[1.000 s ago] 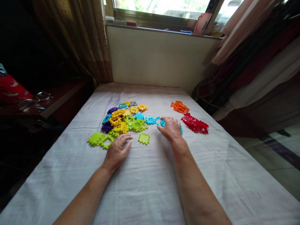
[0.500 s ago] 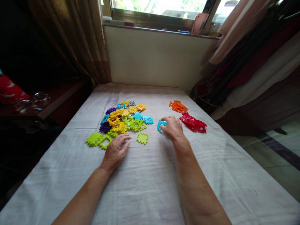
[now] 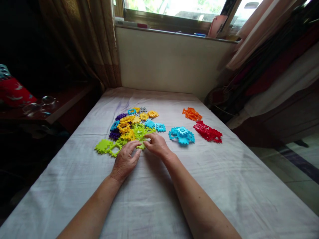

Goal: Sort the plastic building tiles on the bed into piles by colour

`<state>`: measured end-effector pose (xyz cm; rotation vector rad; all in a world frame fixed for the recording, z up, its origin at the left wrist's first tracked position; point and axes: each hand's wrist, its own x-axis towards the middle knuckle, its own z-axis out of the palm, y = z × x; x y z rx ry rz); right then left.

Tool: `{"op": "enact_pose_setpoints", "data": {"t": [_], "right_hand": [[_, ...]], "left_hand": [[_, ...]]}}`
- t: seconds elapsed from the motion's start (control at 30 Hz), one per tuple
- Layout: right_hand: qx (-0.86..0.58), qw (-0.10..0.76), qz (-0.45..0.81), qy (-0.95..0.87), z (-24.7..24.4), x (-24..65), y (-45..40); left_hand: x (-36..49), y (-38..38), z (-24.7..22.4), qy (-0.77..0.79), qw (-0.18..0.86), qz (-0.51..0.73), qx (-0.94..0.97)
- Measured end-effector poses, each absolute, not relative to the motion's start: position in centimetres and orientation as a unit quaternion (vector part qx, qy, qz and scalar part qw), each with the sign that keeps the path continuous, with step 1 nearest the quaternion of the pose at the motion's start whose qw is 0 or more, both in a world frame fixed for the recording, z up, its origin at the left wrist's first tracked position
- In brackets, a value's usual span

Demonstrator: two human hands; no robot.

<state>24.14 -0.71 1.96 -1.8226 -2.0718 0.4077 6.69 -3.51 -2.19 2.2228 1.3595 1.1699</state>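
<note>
A light green square piece lies between my two hands at the near edge of a mixed pile. My right hand has its thumb and fingers on that piece from the right. My left hand rests on the sheet just left of it, fingers bent and a little apart, holding nothing visible. Left of my left hand are more green pieces. The pile holds yellow pieces, purple pieces and loose blue pieces. A separate blue heap lies right of my right hand.
Red pieces and orange pieces form separate heaps at the right of the sheet-covered surface. Eyeglasses and a red patterned item sit on a dark side table. A wall and window stand behind.
My right hand has moved left from the blue heap, now uncovered, to the light green square. That square now lies farther left, beside my left hand. The view has shifted slightly.
</note>
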Motion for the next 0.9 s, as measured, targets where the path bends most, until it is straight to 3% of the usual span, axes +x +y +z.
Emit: {"op": "enact_pose_setpoints", "data": {"t": [0.3,0.53,0.9], "right_hand": [[-0.743,0.166,-0.01,-0.649,2.6,27.9,1.6],[-0.747,0.071,0.037,-0.66,2.5,28.2,3.7],[-0.826,0.111,0.026,-0.552,5.0,34.6,0.1]], "left_hand": [[6.8,-3.5,-2.3,0.469,0.147,0.405,0.771],[6.8,-3.4,-2.4,0.466,0.14,0.413,0.77],[6.7,-3.4,-2.2,0.468,0.143,0.407,0.771]]}}
